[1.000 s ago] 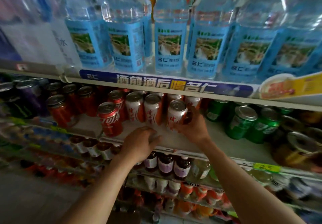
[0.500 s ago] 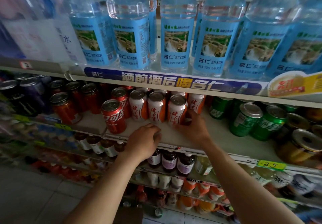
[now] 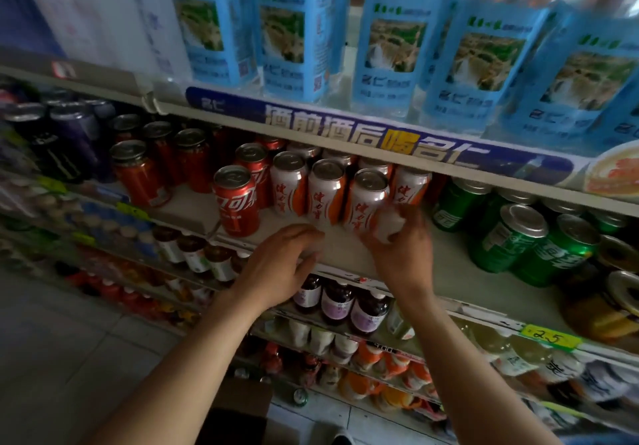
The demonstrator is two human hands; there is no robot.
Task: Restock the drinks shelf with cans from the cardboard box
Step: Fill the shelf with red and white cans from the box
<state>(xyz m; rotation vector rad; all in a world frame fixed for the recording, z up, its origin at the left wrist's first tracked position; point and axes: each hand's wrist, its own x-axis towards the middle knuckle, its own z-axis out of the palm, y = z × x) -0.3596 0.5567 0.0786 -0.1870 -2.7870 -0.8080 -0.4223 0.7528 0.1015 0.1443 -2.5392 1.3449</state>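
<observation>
Several white-and-orange cans stand in a row on the drinks shelf (image 3: 453, 271). The front one (image 3: 363, 199) is nearest the shelf edge. My right hand (image 3: 397, 251) is blurred at the foot of this can, its fingers by the can's lower right side; I cannot tell whether it still grips. My left hand (image 3: 280, 261) rests curled on the shelf's front edge, left of the can, holding nothing. The cardboard box (image 3: 242, 403) sits on the floor below, between my forearms, its contents hidden.
A red cola can (image 3: 237, 199) stands left of the row, with darker red cans (image 3: 138, 171) and black cans beyond. Green cans (image 3: 508, 237) stand to the right. Water bottles (image 3: 390, 47) fill the shelf above. Small bottles (image 3: 337, 301) line the shelf below.
My right hand has slipped down from the side of the front white-and-orange can to its base. The left hand has stayed on the shelf edge. The view moved closer.
</observation>
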